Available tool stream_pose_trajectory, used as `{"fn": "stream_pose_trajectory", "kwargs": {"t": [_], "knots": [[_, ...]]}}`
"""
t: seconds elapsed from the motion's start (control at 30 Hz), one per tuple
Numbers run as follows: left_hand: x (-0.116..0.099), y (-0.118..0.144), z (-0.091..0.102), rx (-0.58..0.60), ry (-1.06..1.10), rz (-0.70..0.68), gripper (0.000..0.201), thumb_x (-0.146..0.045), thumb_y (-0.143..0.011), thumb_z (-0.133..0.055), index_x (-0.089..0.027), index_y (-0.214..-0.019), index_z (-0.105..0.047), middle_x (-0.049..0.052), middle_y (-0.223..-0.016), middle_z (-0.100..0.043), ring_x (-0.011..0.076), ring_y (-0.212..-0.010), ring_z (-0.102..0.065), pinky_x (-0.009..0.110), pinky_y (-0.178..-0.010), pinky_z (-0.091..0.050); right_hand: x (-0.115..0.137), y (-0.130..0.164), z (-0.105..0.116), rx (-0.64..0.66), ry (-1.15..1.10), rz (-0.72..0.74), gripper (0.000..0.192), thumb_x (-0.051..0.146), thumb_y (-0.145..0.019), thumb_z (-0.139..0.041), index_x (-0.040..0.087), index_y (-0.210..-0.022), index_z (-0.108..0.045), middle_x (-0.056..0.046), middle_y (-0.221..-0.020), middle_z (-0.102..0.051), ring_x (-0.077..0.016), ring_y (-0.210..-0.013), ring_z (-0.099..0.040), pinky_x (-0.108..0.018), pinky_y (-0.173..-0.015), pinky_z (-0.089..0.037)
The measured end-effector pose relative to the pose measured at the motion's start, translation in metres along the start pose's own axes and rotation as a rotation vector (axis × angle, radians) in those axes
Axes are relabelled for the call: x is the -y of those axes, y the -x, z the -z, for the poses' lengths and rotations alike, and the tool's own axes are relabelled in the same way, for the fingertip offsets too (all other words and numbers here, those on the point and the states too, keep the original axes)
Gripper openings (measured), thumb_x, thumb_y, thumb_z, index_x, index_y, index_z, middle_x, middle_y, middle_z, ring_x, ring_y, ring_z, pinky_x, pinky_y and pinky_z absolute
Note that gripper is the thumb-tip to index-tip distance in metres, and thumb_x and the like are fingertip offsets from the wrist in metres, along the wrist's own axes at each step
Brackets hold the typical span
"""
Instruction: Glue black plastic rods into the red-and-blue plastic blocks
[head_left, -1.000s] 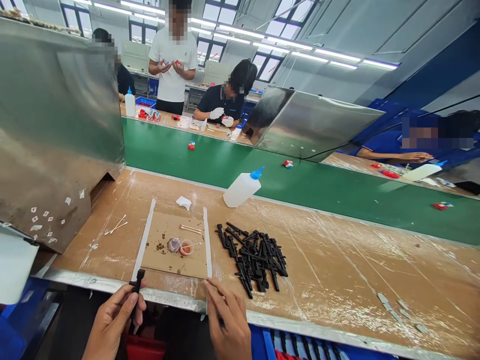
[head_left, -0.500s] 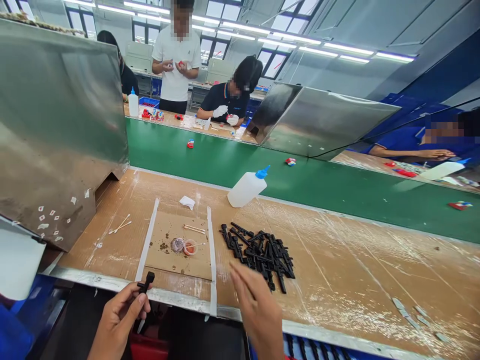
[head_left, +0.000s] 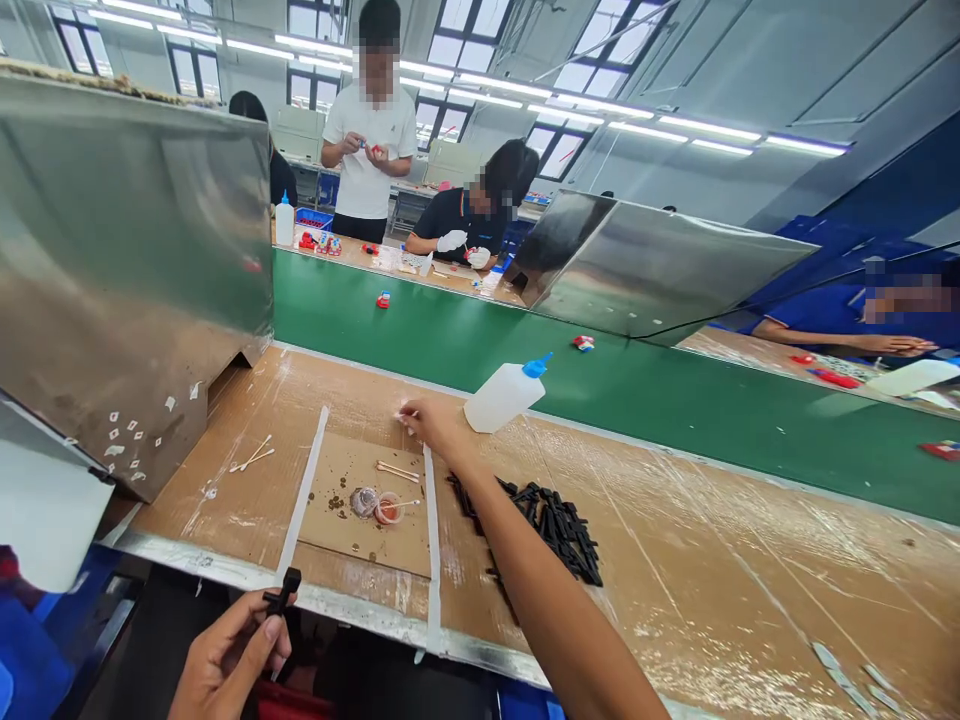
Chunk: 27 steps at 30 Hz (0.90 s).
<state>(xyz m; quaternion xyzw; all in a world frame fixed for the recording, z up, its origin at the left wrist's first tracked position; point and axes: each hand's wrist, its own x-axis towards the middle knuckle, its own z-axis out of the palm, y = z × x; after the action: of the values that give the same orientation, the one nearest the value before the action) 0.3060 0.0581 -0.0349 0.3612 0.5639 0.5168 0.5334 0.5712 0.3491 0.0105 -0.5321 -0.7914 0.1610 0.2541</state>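
Observation:
My left hand [head_left: 236, 650] is closed on a small black plastic part [head_left: 283, 592], held upright near the table's front edge. My right hand [head_left: 431, 422] reaches far over the table, its fingers pinched on a small white piece of tissue or paper [head_left: 400, 416], mostly hidden by them. Below it lies a cardboard sheet [head_left: 330, 525] with a small tub of orange-red liquid [head_left: 389, 510], a swab resting across it. Beside the tub is a round greyish lid or cup [head_left: 364, 501]. More cotton swabs [head_left: 397, 471] lie above. My forearm covers part of a pile of black parts [head_left: 559, 530].
A white squeeze bottle [head_left: 504, 400] with a blue tip stands right of my right hand. Beyond is a green conveyor belt [head_left: 465, 345] carrying small red-and-white pieces. A metal panel [head_left: 150, 280] rises at left. Several people work opposite. Grey strips [head_left: 840, 675] lie front right.
My right hand has moved from beside the black pile, forward and left, and has closed on the white piece. My left hand still holds the black part. The view has shifted slightly.

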Motion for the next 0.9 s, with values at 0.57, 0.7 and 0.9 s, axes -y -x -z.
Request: {"fn": "stream_pose_trajectory", "kwargs": {"t": [0.57, 0.7, 0.9], "knots": [[-0.022, 0.004, -0.010, 0.003, 0.031, 0.027, 0.029, -0.047, -0.084, -0.071, -0.022, -0.097, -0.075, -0.002, -0.066, -0.064, 0.0147, -0.065, -0.055, 0.021, -0.065, -0.048, 0.112, 0.217, -0.073, 0.043, 0.102, 0.083, 0.034, 0.003, -0.092, -0.054, 0.021, -0.121, -0.060, -0.008, -0.107, -0.065, -0.0265, -0.095, -0.065, -0.041, -0.079, -0.059], [-0.018, 0.003, -0.010, -0.011, 0.038, 0.037, 0.028, -0.047, -0.083, -0.072, -0.022, -0.095, -0.075, -0.002, -0.065, -0.063, 0.0144, -0.064, -0.055, 0.020, -0.064, -0.048, 0.111, 0.217, -0.063, 0.068, 0.201, 0.107, 0.042, -0.001, -0.086, -0.061, 0.020, -0.122, -0.059, -0.007, -0.098, -0.063, -0.0268, -0.085, -0.063, -0.042, -0.070, -0.059], [-0.019, 0.000, -0.011, -0.001, 0.013, 0.043, 0.029, -0.047, -0.084, -0.071, -0.020, -0.093, -0.075, 0.000, -0.065, -0.063, 0.0156, -0.064, -0.054, 0.023, -0.064, -0.048, 0.095, 0.234, -0.057, 0.060, 0.236, 0.118, 0.028, 0.001, -0.091, -0.053, 0.015, -0.114, -0.059, -0.008, -0.094, -0.063, -0.0271, -0.083, -0.062, -0.045, -0.071, -0.059]]}}
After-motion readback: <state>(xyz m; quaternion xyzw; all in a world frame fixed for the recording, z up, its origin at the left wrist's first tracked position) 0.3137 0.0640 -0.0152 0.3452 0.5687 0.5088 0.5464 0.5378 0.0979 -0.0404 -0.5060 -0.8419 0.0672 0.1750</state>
